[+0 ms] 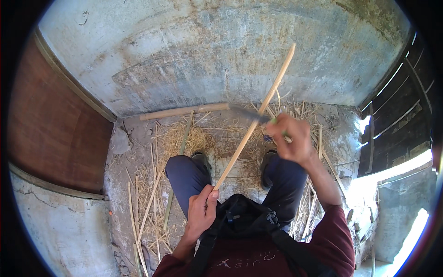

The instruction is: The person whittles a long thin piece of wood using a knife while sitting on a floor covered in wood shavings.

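Observation:
A long pale strip of split bamboo [237, 151] slants up and away from my lap toward the wall. My left hand [201, 213] is closed around its near end, above my left thigh. In my closed right hand [295, 138] is a knife [246, 112], its green handle partly showing between the fingers. The dark blade, blurred by motion, crosses the strip around its middle; whether it touches cannot be told. A thin curled shaving [278, 98] stands off the strip just beyond the blade.
Straw-like shavings [180, 138] and long thin strips [146, 210] litter the floor around my shoes. A bamboo pole [184, 111] lies along the base of the stained wall [194, 60]. At left is a brown door panel [60, 115]; dark slatted boards [399, 111] stand at right.

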The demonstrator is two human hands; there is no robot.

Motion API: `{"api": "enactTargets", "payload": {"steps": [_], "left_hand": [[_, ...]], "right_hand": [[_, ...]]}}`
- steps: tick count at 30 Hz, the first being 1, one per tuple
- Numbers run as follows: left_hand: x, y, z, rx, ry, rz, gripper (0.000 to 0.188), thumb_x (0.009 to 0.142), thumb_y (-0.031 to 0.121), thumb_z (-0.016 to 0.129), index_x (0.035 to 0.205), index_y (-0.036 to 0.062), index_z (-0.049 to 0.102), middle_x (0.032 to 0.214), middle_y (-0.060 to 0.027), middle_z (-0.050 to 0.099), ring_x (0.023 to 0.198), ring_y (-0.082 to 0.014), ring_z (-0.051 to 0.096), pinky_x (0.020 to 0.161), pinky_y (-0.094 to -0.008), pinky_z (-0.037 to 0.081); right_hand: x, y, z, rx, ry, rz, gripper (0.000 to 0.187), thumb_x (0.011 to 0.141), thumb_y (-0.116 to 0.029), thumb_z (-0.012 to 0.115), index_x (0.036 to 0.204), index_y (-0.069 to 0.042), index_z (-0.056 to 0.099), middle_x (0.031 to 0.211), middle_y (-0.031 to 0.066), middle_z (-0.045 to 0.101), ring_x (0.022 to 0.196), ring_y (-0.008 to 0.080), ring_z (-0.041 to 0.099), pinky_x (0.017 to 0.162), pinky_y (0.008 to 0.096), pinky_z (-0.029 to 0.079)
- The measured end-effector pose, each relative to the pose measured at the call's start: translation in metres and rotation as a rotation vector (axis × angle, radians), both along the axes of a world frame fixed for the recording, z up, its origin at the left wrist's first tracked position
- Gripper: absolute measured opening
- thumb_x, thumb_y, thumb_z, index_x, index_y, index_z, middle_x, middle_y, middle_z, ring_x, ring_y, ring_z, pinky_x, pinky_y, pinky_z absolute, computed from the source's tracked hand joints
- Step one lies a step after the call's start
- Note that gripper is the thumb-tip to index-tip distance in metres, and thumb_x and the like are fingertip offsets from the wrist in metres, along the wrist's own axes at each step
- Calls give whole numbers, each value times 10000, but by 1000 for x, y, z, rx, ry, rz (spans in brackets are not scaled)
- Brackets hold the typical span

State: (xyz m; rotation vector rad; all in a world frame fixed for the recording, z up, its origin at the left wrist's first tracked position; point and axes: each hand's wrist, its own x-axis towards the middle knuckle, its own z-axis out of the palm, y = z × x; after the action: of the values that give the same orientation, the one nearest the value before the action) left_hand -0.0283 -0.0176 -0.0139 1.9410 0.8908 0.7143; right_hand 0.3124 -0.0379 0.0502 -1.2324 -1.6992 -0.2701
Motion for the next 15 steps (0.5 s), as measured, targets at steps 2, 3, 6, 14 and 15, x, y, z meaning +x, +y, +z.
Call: {"api": "enactTargets", "payload": {"steps": [2, 3, 6, 14, 15], "left_hand": [[-2, -1, -1, 17, 26, -10, 236, 1137, 165, 547, 970, 10, 611, 636, -163, 465, 495, -345, 534, 520, -418, 398], [-3, -2, -2, 18, 33, -9, 267, 1141, 175, 540, 943, 9, 607, 633, -127, 488, 511, -275, 536, 529, -387, 403], [-4, -1, -6, 22, 49, 13, 328, 1147, 193, 525, 888, 7, 600, 625, -55, 532, 542, -135, 540, 548, -325, 413], [-10, -2, -8, 39, 43, 23, 222, 1132, 147, 557, 970, 9, 619, 635, -170, 494, 509, -361, 566, 524, -420, 416], [-11, -2, -9, 48, 49, 26, 222, 1131, 148, 558, 971, 9, 623, 634, -170, 496, 510, -361, 570, 525, -421, 419]], "right_hand": [[25, 11, 3, 69, 140, -78, 99, 960, 13, 752, 933, -32, 669, 777, 106, 674, 591, 242, 673, 498, 381, 481], [32, 19, 4, 175, 80, -93, 85, 972, 10, 747, 944, -27, 675, 771, 105, 669, 589, 229, 669, 492, 373, 478], [20, 14, -3, 4, 41, -1, 83, 972, 2, 752, 952, -21, 675, 775, 109, 672, 592, 232, 672, 495, 371, 487], [40, 25, 2, 98, 52, -143, 82, 961, -18, 769, 955, -27, 688, 798, 108, 701, 594, 225, 674, 482, 367, 482], [46, 28, 5, 145, 103, -186, 79, 961, -23, 771, 954, -28, 692, 803, 110, 708, 595, 223, 675, 483, 366, 481]]}}
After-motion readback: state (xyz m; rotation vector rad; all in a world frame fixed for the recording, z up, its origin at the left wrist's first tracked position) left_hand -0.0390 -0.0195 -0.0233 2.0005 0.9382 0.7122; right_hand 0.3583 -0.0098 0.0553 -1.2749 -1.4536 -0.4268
